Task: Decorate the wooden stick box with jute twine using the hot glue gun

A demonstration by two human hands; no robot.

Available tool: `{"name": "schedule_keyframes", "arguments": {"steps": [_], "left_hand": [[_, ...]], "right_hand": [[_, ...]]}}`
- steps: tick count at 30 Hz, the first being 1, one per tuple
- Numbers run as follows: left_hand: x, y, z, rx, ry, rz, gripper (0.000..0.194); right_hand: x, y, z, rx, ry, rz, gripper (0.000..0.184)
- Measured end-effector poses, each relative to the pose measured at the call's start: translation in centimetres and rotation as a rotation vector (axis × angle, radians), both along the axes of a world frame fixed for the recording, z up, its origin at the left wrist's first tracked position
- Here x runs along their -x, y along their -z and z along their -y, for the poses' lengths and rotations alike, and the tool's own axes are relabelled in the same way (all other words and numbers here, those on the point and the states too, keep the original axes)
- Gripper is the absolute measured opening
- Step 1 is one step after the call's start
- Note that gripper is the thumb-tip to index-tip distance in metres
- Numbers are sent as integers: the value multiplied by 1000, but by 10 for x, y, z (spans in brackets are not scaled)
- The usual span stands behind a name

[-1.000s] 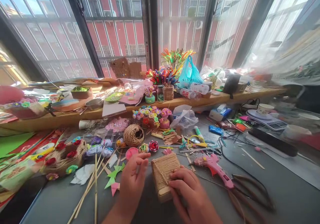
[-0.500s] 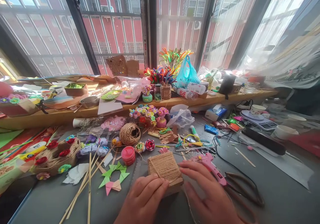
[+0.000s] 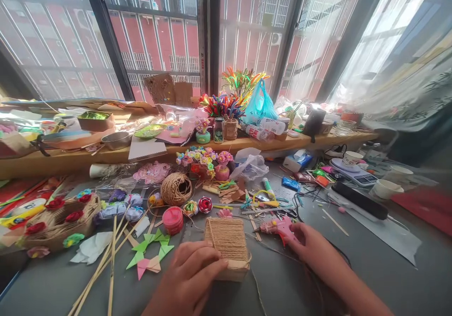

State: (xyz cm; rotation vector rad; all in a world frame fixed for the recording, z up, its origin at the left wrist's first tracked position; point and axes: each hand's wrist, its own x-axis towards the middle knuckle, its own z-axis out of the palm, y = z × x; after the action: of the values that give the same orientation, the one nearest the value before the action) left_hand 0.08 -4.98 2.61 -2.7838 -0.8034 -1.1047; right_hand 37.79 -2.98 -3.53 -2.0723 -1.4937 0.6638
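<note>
A small box (image 3: 228,240) wound with jute twine lies on the grey table. The twine covers its top, while the near side shows bare cardboard. My left hand (image 3: 192,269) is closed on the box's left side, fingertips on the wrapped edge. From the box, a loose strand of twine (image 3: 257,290) trails towards me. To the right, my right hand (image 3: 309,243) has its fingers round the handle of a pink hot glue gun (image 3: 282,229), whose nozzle points left towards the box. The twine ball (image 3: 175,189) sits behind the box, its strand leading forward.
Left of the box are a red-lidded jar (image 3: 173,220), a green paper star ring (image 3: 151,252) and thin wooden sticks (image 3: 112,264). Behind stand clay flowers (image 3: 199,158) and craft scraps. A kitchen scale (image 3: 355,172) and a black bar-shaped device (image 3: 360,200) lie at right.
My right hand has left the box's right side, moved right and taken hold of the glue gun. My left hand stays on the box. The view has shifted slightly.
</note>
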Motion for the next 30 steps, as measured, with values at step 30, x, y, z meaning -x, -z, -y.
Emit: {"name": "schedule_keyframes", "arguments": {"steps": [30], "left_hand": [[-8,-16,5,-49,-96,113,22]], "right_hand": [[102,-101,6,95,-389,-618,32]]}}
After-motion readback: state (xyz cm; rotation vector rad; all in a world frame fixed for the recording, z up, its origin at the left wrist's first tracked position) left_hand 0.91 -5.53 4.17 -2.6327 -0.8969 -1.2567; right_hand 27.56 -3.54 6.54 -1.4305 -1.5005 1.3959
